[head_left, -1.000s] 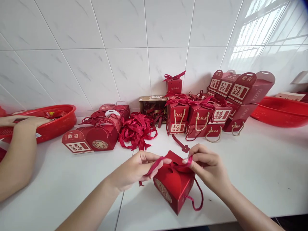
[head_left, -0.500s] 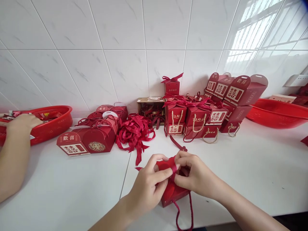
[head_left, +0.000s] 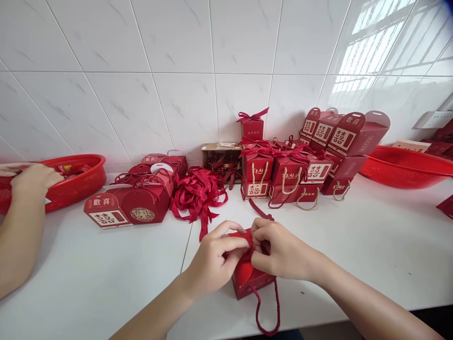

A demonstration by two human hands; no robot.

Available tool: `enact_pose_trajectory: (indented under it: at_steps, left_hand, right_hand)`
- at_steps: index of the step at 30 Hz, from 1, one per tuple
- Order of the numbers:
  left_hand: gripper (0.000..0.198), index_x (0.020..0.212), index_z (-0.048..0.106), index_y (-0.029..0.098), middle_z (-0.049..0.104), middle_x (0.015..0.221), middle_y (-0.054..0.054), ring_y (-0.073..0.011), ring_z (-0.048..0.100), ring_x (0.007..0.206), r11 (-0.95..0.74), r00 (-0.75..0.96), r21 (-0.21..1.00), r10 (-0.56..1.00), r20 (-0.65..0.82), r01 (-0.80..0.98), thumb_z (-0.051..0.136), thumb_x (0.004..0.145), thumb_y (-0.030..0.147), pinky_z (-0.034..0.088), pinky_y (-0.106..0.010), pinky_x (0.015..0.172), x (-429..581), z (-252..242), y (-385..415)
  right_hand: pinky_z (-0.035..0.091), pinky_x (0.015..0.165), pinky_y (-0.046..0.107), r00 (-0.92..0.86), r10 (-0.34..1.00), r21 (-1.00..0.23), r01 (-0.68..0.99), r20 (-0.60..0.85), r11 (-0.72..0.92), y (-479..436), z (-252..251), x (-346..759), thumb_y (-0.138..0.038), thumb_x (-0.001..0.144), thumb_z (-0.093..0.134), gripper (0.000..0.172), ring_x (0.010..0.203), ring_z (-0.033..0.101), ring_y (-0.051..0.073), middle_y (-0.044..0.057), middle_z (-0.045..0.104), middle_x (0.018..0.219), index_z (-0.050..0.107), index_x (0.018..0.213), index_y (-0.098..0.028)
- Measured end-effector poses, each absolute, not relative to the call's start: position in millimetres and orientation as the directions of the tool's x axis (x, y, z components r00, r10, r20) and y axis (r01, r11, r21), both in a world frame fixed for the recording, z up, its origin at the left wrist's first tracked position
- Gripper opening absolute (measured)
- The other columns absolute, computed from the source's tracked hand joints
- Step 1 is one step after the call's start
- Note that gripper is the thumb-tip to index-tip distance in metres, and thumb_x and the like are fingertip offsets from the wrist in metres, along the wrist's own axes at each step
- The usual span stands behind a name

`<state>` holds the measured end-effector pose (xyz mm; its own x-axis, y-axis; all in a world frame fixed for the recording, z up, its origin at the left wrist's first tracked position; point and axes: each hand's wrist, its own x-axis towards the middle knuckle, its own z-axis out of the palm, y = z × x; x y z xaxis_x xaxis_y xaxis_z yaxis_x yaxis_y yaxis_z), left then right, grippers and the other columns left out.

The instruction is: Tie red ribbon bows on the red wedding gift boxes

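Observation:
A small red gift box (head_left: 253, 284) stands on the white table in front of me, its dark red cord handle (head_left: 278, 307) hanging toward the near edge. On top of it, my left hand (head_left: 216, 257) pinches a red ribbon (head_left: 249, 245) from the left side. My right hand (head_left: 279, 250) has its fingers curled tight on the same ribbon from the right. Both hands meet over the box top and cover most of the ribbon there. A tangled pile of red ribbons (head_left: 198, 196) lies just beyond my left hand.
Finished-looking red boxes (head_left: 288, 170) stand stacked by the tiled wall, with flatter handled boxes (head_left: 141, 208) at left. A cardboard carton (head_left: 221, 158) sits between them. Red basins (head_left: 406, 170) flank both sides. Another person's hand (head_left: 35, 179) reaches into the left basin (head_left: 79, 189).
My hands have shifted slightly left together with the box, and the right fingers have curled in closer on the ribbon. The other person's hands have moved a little in the left basin.

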<state>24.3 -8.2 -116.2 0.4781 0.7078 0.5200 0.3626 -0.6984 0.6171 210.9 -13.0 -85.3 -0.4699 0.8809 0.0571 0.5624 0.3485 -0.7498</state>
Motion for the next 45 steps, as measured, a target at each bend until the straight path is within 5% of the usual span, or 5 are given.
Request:
enact_pose_trajectory:
  at_steps: [8, 13, 17, 30, 45]
  left_hand:
    - [0.016, 0.083, 0.063, 0.019, 0.057, 0.095, -0.005, -0.01, 0.056, 0.063, -0.454, 0.313, 0.69, 0.89, 0.331, 0.564, 0.048, 0.089, 0.021, 0.048, -0.021, 0.054, -5, -118, -11]
    - [0.014, 0.081, 0.058, 0.021, 0.054, 0.126, -0.008, -0.0234, 0.05, 0.12, -0.392, 0.453, 0.828, 0.87, 0.192, 0.401, 0.046, 0.088, 0.022, 0.048, -0.035, 0.094, -6, -108, -8]
    - [0.019, 0.074, 0.052, 0.021, 0.05, 0.136, -0.005, -0.0235, 0.041, 0.129, -0.318, 0.561, 0.883, 0.824, 0.078, 0.345, 0.041, 0.089, 0.021, 0.044, -0.039, 0.099, -2, -100, 1]
    - [0.027, 0.064, 0.049, 0.019, 0.053, 0.125, -0.006, -0.0274, 0.037, 0.123, -0.511, 0.446, 0.572, 0.855, 0.264, 0.642, 0.05, 0.088, 0.03, 0.037, -0.05, 0.101, 1, -110, 2]
    - [0.025, 0.066, 0.061, 0.021, 0.052, 0.121, -0.007, -0.0358, 0.03, 0.125, -0.618, 0.488, 0.221, 0.754, 0.44, 0.755, 0.051, 0.088, 0.029, 0.029, -0.059, 0.095, -4, -109, 0]
  right_hand:
    - [0.036, 0.06, 0.026, -0.402, 0.913, -0.672, 0.659, 0.065, 0.338, -14, -96, 243, -0.01, 0.067, 0.049, 0.015, 0.065, 0.043, 0.012, -0.001, 0.048, 0.075, 0.043, 0.057, -0.018]
    - [0.041, 0.063, 0.026, -0.432, 0.895, -0.728, 0.577, 0.112, 0.37, -11, -104, 246, -0.008, 0.07, 0.047, 0.016, 0.07, 0.048, 0.013, 0.001, 0.054, 0.082, 0.041, 0.059, -0.019]
    - [0.044, 0.067, 0.028, -0.43, 0.895, -0.744, 0.559, 0.119, 0.368, -10, -104, 245, -0.009, 0.071, 0.048, 0.015, 0.077, 0.053, 0.014, 0.003, 0.058, 0.092, 0.046, 0.06, -0.019]
    - [0.048, 0.088, 0.036, -0.369, 0.919, -0.646, 0.669, 0.138, 0.366, -21, -105, 247, -0.011, 0.069, 0.054, 0.012, 0.111, 0.057, 0.025, 0.008, 0.054, 0.123, 0.052, 0.06, -0.019]
    - [0.052, 0.084, 0.039, -0.39, 0.909, -0.548, 0.733, 0.146, 0.402, -27, -104, 248, -0.01, 0.071, 0.055, 0.015, 0.113, 0.056, 0.027, 0.008, 0.056, 0.124, 0.049, 0.06, -0.019]
